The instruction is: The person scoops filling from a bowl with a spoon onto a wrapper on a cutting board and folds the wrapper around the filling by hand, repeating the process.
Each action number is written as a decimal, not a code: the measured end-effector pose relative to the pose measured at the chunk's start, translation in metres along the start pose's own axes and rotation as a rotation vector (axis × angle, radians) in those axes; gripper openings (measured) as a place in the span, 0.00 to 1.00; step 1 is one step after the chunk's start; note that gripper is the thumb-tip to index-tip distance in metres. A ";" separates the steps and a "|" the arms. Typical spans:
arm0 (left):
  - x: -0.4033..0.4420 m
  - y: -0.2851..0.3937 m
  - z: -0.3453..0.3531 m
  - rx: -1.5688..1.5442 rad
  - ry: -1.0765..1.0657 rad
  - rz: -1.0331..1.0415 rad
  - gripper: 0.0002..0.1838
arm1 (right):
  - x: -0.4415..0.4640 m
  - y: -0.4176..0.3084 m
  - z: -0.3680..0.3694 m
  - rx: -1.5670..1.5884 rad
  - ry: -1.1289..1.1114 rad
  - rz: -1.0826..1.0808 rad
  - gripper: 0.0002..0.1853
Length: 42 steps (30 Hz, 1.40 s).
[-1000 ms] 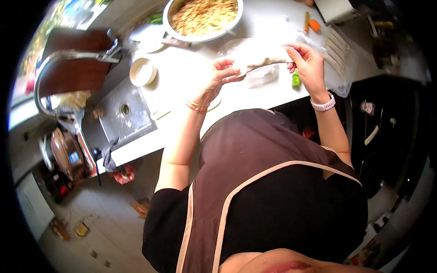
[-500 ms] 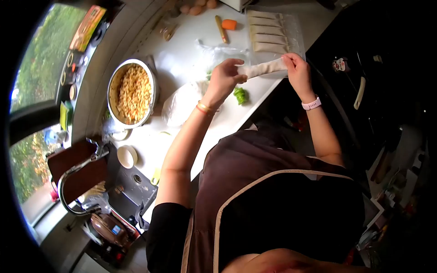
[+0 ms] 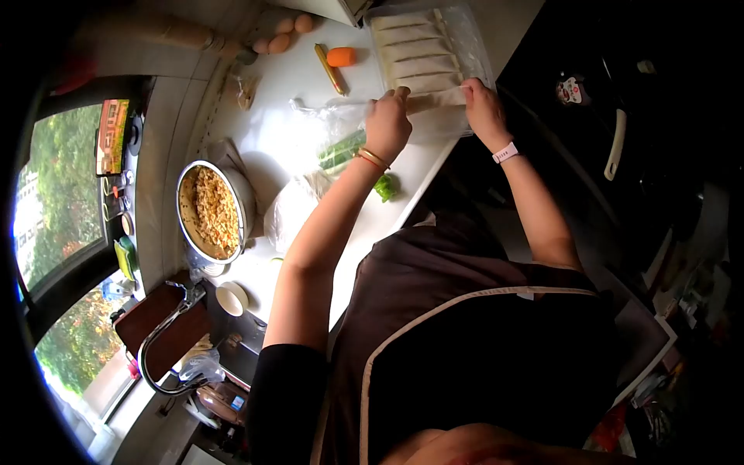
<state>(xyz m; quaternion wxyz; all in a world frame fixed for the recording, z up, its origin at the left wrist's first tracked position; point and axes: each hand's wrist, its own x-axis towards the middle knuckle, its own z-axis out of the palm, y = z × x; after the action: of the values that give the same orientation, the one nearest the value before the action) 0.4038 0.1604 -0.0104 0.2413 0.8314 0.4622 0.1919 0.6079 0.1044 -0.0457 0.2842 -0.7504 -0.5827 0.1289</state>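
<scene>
A long, pale, uncooked spring roll (image 3: 435, 100) is stretched level between my two hands. My left hand (image 3: 387, 122) has its fingers closed round one end, and my right hand (image 3: 486, 115) pinches the other. Just beyond it, several similar rolls (image 3: 415, 48) lie side by side in a row on a clear plastic sheet or tray (image 3: 473, 39). The held roll is at the near end of that row; I cannot tell whether it touches the surface. Under and beside my left hand are a clear plastic bag (image 3: 310, 115) and green scallions (image 3: 341, 151).
A steel bowl of chopped filling (image 3: 215, 213) stands left on the white counter, near a white bag (image 3: 293, 213) and small bowl (image 3: 232, 298). A carrot piece (image 3: 340, 56), a yellow stick-like packet (image 3: 330, 71), eggs (image 3: 284, 35) and green pepper (image 3: 385, 187) lie around.
Both hands have carried the roll away from my body, close to the row of rolls. The view has shifted, with the tray appearing larger and the scallions more visible.
</scene>
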 end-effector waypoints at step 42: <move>-0.202 -0.010 -0.070 0.095 0.216 -0.057 0.11 | -0.014 -0.193 -0.016 0.305 0.008 -0.468 0.08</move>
<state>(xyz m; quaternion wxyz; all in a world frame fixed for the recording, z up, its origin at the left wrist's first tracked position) 0.2584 0.0069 0.0210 0.1559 0.8029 0.5175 0.2514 0.4575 0.1180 0.0765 0.4181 -0.5445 -0.7129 0.1432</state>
